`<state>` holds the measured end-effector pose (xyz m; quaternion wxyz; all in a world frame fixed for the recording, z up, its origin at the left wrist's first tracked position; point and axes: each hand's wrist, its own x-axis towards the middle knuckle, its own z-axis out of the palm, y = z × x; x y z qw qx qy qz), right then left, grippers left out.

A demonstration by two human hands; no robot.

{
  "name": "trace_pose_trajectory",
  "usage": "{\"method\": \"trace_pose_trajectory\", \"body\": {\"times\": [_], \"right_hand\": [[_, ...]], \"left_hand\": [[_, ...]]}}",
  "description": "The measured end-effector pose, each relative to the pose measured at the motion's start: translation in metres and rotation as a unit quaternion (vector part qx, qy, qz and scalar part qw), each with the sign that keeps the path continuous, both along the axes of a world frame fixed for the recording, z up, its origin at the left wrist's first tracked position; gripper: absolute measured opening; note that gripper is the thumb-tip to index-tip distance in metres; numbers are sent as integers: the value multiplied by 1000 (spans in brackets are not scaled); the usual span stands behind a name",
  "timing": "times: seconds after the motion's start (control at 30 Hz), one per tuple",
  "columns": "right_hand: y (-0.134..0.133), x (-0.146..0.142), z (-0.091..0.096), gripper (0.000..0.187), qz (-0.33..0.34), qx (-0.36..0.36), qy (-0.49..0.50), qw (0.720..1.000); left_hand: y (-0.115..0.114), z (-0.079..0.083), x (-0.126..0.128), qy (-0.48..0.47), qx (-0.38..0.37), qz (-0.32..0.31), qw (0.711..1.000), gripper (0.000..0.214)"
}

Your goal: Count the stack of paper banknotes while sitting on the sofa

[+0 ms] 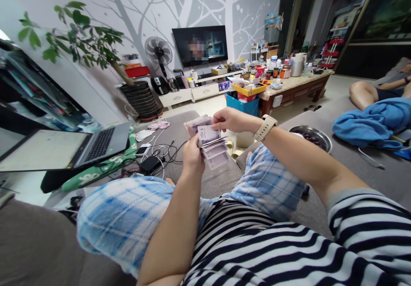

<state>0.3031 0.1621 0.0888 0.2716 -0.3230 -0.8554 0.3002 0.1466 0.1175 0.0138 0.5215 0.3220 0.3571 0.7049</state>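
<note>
A fanned stack of purple-pink banknotes (210, 142) is held in front of me above my knees. My left hand (193, 155) grips the stack from below, fingers wrapped round its near end. My right hand (228, 119), with a beige watch strap (265, 127) on the wrist, pinches the top notes at the far edge. My legs in blue plaid shorts (128, 217) lie across a grey sofa (212, 181).
An open laptop (80, 147) rests on a green cushion at left, with cables and a charger (150, 162) beside it. A metal bowl (312, 136) and blue cloth (369, 125) lie on the right. Another person's legs (366, 92) show far right. A cluttered coffee table (289, 84) stands ahead.
</note>
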Motion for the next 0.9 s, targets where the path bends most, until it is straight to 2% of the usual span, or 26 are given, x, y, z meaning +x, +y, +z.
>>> {"method": "trace_pose_trajectory", "body": {"times": [0.1, 0.3, 0.37, 0.5, 0.57, 0.67, 0.8, 0.9], "right_hand": [[-1, 0, 0, 16, 10, -11, 6, 1000], [-10, -1, 5, 37, 52, -91, 18, 994], [-10, -1, 5, 38, 25, -87, -5, 996], [-5, 1, 3, 37, -88, -32, -43, 995], [-2, 1, 2, 37, -120, -16, -45, 992], [0, -1, 0, 33, -136, -3, -44, 990], [1, -4, -4, 25, -126, 9, -41, 991], [1, -4, -5, 22, -121, 11, -42, 992]], "left_hand": [[-1, 1, 1, 3, -7, 5, 1000, 25], [-8, 6, 2, -1, -13, 13, 1000, 23], [-9, 7, 2, -7, -17, 14, 1000, 22], [-11, 8, 3, -10, -7, 3, 1000, 26], [-13, 9, 3, -3, -4, -12, 1000, 26], [-15, 10, 2, 7, -11, -28, 1000, 26], [-16, 10, 3, 3, -7, -43, 999, 32], [-12, 8, 3, -3, -3, -34, 999, 32]]}}
